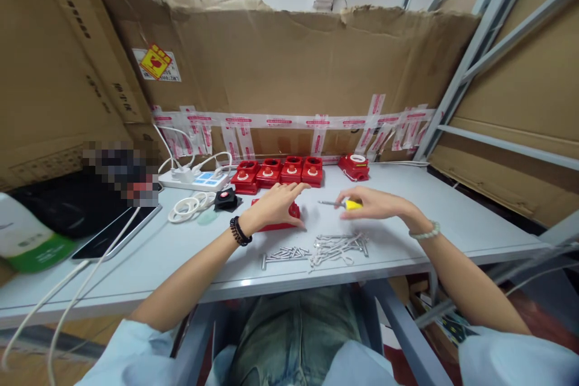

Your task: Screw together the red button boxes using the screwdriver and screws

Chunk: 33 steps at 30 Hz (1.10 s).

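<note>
Brown cardboard sheeting (294, 60) walls the back of a pale grey tabletop (407, 205); a grey metal frame (480, 66) stands at right.

Red housings: six. Four red block-shaped housings with round openings (269, 182) stand in a row at the back; one red housing with a white ring on top (354, 167) sits apart, to their right; one partly covered red housing (295, 211) lies nearer the front, under the left hand (274, 204).

Screwdriver, yellow-handled, metal shaft (351, 204): one, in the right hand (379, 202).

Hardware: one heap of small silvery screws (292, 253) and, just beside it, one heap of long silvery pieces with looped ends (339, 247); both too tangled to count.

Also: one white power strip (205, 181), one coiled white cable (183, 211), one black square part with a red centre (227, 199).

Markings: one yellow-and-red diamond sticker with a glass symbol (155, 61), over a white label (174, 72) partly reading "LM270". Red print on the white tape (283, 122) is illegible.

Pose: left arm extended, palm down, thumb spread from the fingers about the housing; whether they press on it cannot be told. Right wrist bent inward, fingers pinching the screwdriver, shaft pointing left.
</note>
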Available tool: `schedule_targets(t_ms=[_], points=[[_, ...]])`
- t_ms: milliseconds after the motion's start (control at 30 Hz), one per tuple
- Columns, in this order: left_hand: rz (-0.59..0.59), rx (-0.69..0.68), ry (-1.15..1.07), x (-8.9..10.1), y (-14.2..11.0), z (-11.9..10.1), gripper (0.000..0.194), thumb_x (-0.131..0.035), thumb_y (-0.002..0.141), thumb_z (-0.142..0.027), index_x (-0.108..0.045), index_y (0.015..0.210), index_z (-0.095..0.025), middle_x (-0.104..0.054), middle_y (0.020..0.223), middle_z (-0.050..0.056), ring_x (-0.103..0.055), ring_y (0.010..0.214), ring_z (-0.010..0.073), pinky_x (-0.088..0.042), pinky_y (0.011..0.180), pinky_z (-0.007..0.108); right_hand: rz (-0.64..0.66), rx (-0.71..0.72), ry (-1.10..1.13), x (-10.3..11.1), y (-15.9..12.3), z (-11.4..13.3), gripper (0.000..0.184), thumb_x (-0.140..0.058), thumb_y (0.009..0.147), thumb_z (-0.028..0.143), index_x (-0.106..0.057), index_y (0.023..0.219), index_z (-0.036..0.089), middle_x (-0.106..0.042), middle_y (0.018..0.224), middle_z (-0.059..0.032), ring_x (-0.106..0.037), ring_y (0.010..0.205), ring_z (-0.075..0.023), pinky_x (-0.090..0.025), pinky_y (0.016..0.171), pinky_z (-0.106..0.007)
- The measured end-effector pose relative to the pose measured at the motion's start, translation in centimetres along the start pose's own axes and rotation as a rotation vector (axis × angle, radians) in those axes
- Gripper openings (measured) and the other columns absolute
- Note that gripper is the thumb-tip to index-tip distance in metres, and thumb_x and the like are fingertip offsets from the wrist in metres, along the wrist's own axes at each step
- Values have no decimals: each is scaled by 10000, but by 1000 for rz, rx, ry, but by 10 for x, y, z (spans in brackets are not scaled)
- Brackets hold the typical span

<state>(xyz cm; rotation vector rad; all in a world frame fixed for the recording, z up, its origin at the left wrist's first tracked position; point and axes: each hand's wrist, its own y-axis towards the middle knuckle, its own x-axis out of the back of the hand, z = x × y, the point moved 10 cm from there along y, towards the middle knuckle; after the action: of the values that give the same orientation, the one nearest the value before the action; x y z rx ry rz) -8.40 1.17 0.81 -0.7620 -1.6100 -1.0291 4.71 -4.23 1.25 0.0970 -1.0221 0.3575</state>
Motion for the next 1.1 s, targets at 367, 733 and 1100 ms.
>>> schedule_targets(t_ms=[367,733,1100], points=[[81,90,-361,6,-26,58,682,-717,735,-591,-511,1265,-214,-631,1267,111,-626,1113,292,-484,925,380,-253,77,645,23,67,48,492,-561,847,175,-377,1300,230,-645,809,6,-579,556,-99,-490,511,-226],[-398,78,43,55,-23,31,321,-474,984,-394,-582,1266,-281,-639,1068,76,-511,1052,268,-383,931,436,-53,68,946,-12,73,54,285,-604,887,308,-448,1110,222,-714,761,-26,-601,471,-111,-495,429,-214],[-461,118,-39,61,-29,21,278,-419,1003,-390,-610,931,-200,-627,898,51,-537,887,220,-377,861,389,-533,297,862,37,53,57,545,-633,737,693,-617,912,177,-514,585,38,-491,520,-106,-491,499,-255]])
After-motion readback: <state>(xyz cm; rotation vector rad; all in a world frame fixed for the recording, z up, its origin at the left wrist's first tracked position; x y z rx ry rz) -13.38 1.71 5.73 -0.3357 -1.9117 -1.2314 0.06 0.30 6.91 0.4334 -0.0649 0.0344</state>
